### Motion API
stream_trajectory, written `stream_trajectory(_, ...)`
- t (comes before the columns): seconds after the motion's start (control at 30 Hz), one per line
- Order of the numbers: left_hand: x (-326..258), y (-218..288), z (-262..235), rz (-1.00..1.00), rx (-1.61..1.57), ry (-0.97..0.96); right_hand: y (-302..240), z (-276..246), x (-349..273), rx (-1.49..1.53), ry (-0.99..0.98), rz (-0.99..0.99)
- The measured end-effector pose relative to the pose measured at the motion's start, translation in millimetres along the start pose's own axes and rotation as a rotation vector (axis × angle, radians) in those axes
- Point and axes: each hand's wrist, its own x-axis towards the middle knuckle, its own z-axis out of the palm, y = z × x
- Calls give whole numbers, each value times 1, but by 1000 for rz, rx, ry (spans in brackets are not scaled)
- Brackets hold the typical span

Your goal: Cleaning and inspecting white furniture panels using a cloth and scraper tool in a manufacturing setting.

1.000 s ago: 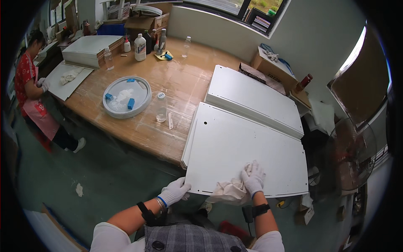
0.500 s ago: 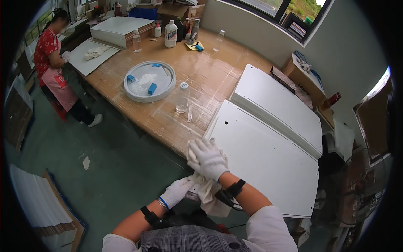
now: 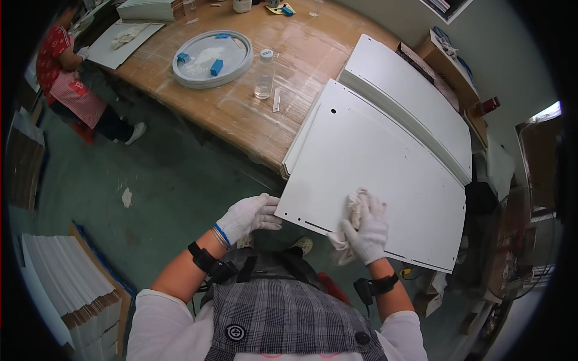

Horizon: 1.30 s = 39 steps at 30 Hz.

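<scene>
My right hand (image 3: 368, 233), in a white knit glove, presses a crumpled off-white cloth (image 3: 343, 239) onto the top white panel (image 3: 373, 162). Part of the cloth hangs over the panel's near edge. My left hand (image 3: 247, 216), gloved too, is at the panel's near left corner, its fingers stretched out against the edge and holding nothing. The panel has small holes by its corners and a narrow slot along its near edge. It lies on a stack of similar panels, turned slightly from those beneath.
A second stack of white panels (image 3: 409, 90) lies behind. On the brown table (image 3: 241, 120) are a round grey lid (image 3: 198, 81) with blue blocks and white powder, and a clear bottle (image 3: 264, 75). A person in red (image 3: 63, 60) stands far left. Stacked sheets (image 3: 72, 277) stand lower left.
My right hand has moved right with the cloth, from the left corner to the near edge's middle. My left hand has loosened from the corner. The view has tilted down.
</scene>
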Motion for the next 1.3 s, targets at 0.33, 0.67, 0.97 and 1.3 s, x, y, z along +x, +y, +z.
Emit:
stream_trajectory(0.33,-1,10,-9,1,174,274,-76,17,29,161,74,-583)
stream_trajectory(0.67,62,-4,31,43,1099,457,19,4,-36,28,44,-268)
stream_trajectory(0.97,69,-11,37,173,1012,679,19,21,-32,254,339,-413)
stream_trajectory(1.3,74,2,-59,366,1054,721,370,-35,-266,-311,39,125)
